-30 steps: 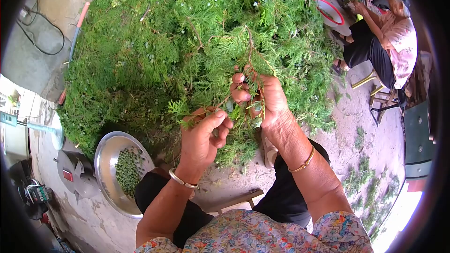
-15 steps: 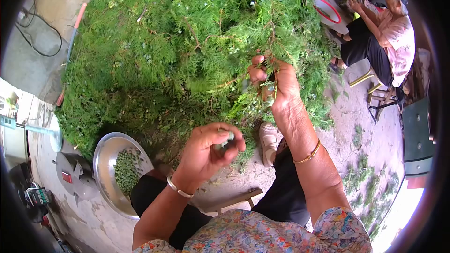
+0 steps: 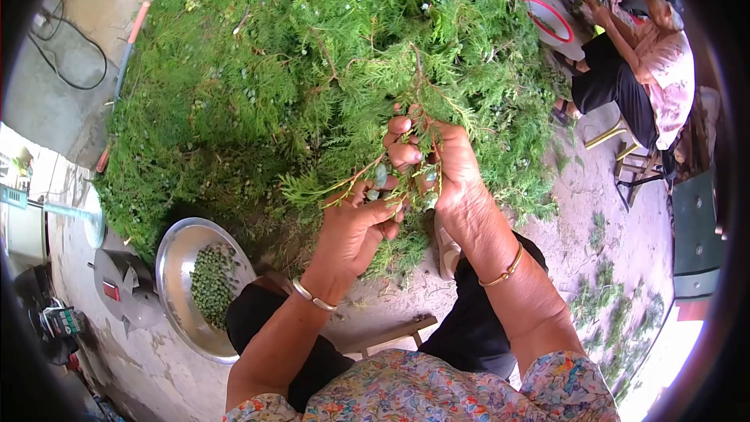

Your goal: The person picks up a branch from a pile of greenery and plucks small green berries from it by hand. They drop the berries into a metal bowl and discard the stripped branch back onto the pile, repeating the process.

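A leafy evergreen sprig point(image 3: 308, 190) with reddish-brown twigs is gripped in my right hand point(image 3: 453, 160), its fingers curled round the stem. Pale green, bluish cones point(image 3: 381, 175) hang from it between my two hands. My left hand point(image 3: 355, 230) is at the lower part of the sprig, thumb and fingers closed around small green cones; foliage partly hides its fingertips. Behind both hands rises a large heap of cut green branches point(image 3: 258, 70). Low on the left, a metal basin point(image 3: 178, 266) contains many picked green cones point(image 3: 212, 285).
At the upper right a seated person point(image 3: 652, 70) handles greenery beside a red-rimmed basin point(image 3: 558, 33). A long-handled tool point(image 3: 129, 51) leans along the heap's left edge. A fan point(image 3: 92, 215) stands at far left. Loose sprigs point(image 3: 613, 309) lie on the floor at right.
My left hand has moved up and right to the sprig, its fingers now among the cones. My right hand has shifted slightly left with the sprig.
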Tool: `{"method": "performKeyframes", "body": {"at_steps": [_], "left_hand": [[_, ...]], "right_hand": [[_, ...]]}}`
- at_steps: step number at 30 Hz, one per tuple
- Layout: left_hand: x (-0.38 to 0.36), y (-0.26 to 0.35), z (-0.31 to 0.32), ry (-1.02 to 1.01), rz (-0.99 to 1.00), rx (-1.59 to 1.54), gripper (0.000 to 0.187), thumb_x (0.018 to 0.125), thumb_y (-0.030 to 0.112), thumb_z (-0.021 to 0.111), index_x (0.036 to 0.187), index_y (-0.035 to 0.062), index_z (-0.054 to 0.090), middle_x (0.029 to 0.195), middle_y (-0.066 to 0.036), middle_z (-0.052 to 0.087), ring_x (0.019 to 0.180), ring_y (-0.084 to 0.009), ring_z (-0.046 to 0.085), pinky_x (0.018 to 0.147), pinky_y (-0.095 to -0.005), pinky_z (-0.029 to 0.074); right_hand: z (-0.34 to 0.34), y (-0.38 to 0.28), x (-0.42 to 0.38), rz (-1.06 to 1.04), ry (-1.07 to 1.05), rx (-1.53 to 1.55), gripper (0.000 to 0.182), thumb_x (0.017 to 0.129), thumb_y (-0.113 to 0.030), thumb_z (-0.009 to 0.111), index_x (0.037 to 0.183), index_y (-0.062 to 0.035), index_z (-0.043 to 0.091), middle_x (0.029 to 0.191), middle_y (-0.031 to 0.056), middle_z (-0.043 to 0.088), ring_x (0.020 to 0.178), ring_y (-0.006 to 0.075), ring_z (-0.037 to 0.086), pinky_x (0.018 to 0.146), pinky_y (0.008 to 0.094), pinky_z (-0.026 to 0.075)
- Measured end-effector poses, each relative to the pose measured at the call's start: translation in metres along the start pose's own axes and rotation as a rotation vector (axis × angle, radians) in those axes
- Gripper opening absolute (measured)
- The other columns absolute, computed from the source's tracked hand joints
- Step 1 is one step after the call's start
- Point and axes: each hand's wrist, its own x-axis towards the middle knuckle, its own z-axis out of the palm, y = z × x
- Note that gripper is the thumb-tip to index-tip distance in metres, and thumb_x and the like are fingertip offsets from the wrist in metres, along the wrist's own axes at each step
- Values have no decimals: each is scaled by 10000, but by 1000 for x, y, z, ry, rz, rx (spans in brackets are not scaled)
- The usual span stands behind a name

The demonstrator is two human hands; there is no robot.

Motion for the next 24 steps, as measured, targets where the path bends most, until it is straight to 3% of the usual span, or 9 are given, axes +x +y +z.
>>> {"method": "performKeyframes", "body": {"at_steps": [3, 6, 12, 14, 16, 18, 20, 22, 24], "left_hand": [[0, 2, 4, 1, 60, -10, 290, 795, 45, 647, 1050, -29, 531, 899, -86, 612, 695, -161, 569, 520, -261, 430], [1, 5, 5, 70, 76, 51, 322, 818, 167, 639, 1092, 40, 528, 897, -31, 595, 745, -166, 568, 584, -290, 437], [4, 7, 1, 39, 84, 139, 282, 845, 236, 618, 1040, 35, 586, 870, -35, 620, 677, -142, 574, 499, -250, 417], [2, 8, 3, 138, 47, 146, 253, 828, 228, 659, 936, 12, 587, 829, -38, 609, 669, -116, 560, 476, -245, 409], [-1, 9, 5, 109, 35, 138, 241, 835, 231, 647, 914, 12, 585, 814, -48, 605, 649, -118, 562, 465, -241, 404], [-4, 9, 8, 79, 24, 132, 233, 843, 234, 636, 893, 13, 583, 800, -58, 601, 629, -121, 563, 455, -237, 400], [-6, 6, 15, 188, 23, 126, 213, 856, 221, 613, 858, 10, 583, 754, -77, 592, 572, -128, 554, 433, -229, 386], [-15, 12, 21, 154, -3, 132, 215, 859, 221, 608, 859, 7, 581, 751, -90, 593, 562, -131, 552, 432, -225, 388], [-19, 15, 19, 118, -26, 139, 218, 862, 221, 602, 860, 5, 579, 749, -102, 594, 552, -135, 551, 431, -221, 389]], "right_hand": [[1, 3, -3, 22, 26, -10, 73, 892, -133, 454, 947, -87, 467, 777, 27, 536, 556, 132, 410, 472, 259, 354], [0, 4, -4, 39, 30, -33, 77, 892, -125, 449, 953, -83, 470, 775, 22, 540, 551, 125, 416, 469, 260, 361], [-5, 14, -1, 52, 36, -66, 158, 852, -79, 446, 1003, -41, 472, 805, 38, 515, 566, 117, 368, 492, 255, 335], [-7, 14, 0, 34, 56, -83, 173, 848, -74, 446, 1015, -41, 471, 805, 39, 516, 567, 117, 369, 497, 255, 336], [-9, 12, -1, 61, 57, -146, 186, 845, -70, 445, 1027, -40, 466, 808, 40, 516, 567, 117, 367, 506, 261, 338], [-11, 11, 1, 63, 74, -181, 173, 848, -66, 443, 1018, -44, 461, 807, 42, 514, 566, 115, 368, 498, 255, 340], [-9, 9, 2, 66, 92, -216, 160, 850, -63, 440, 1009, -47, 455, 806, 43, 512, 566, 114, 370, 490, 248, 341], [0, 5, 1, -42, 189, -129, 124, 859, -47, 439, 983, -47, 437, 806, 53, 506, 572, 111, 377, 468, 228, 342], [-4, -7, 2, -51, 155, -177, 100, 865, -34, 440, 964, -44, 423, 804, 65, 502, 580, 110, 386, 452, 211, 342]]}}
